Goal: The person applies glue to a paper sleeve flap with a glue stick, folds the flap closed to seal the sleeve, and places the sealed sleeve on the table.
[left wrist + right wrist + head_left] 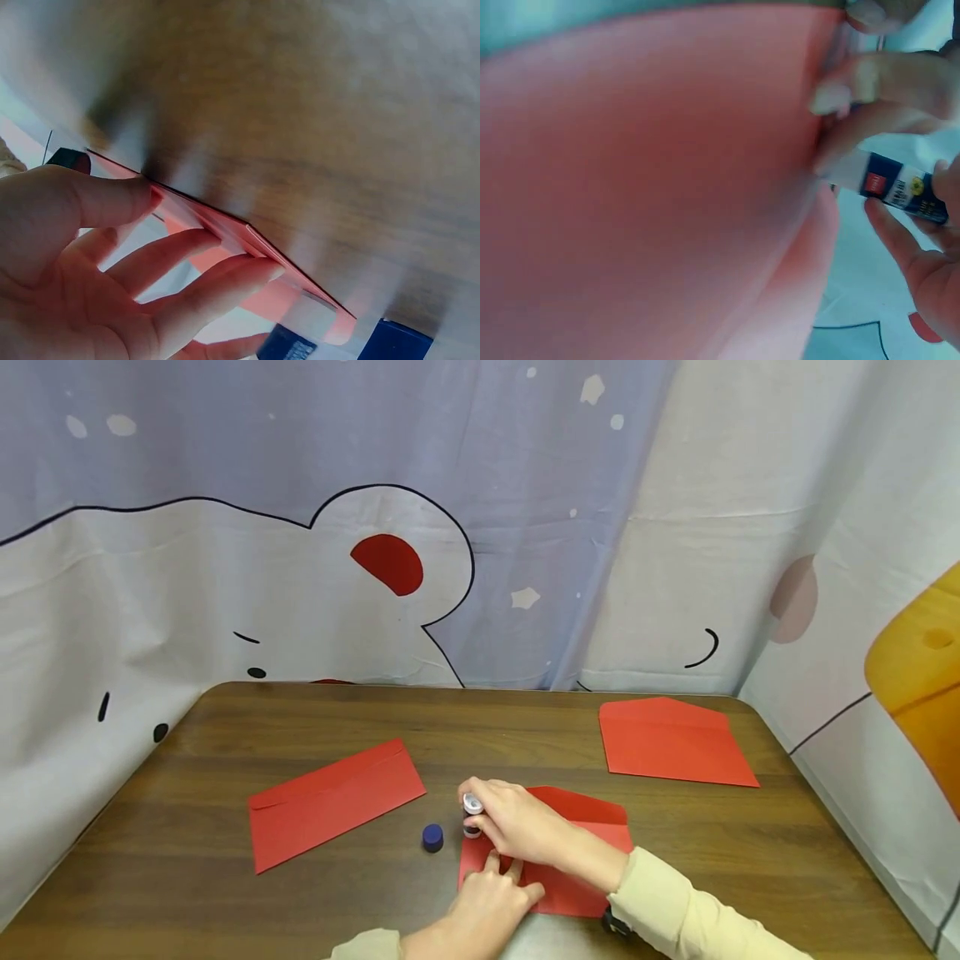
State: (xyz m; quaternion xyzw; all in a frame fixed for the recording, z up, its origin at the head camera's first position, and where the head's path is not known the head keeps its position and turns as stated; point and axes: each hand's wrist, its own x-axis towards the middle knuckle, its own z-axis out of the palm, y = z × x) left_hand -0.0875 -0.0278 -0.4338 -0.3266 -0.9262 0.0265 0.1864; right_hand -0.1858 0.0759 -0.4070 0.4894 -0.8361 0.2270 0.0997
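A red envelope (570, 889) lies on the table in front of me, its flap (581, 807) folded out on the far side. My right hand (521, 827) grips a glue stick (889, 180) with a navy label, thumb on one side and fingers on the other. The stick stands upside down, white base up, its lower end at the envelope's left edge. Spread fingers of my left hand (489, 902) press on the envelope just nearer to me. Left of the envelope, the navy cap (432, 837) stands on the wood; the left wrist view has it too (395, 343).
Another red envelope (337, 806) lies at an angle on the left of the wooden table (172, 877). A further one (675, 743), flap opened out, is at the back right. Behind the table hangs a printed curtain (525, 510).
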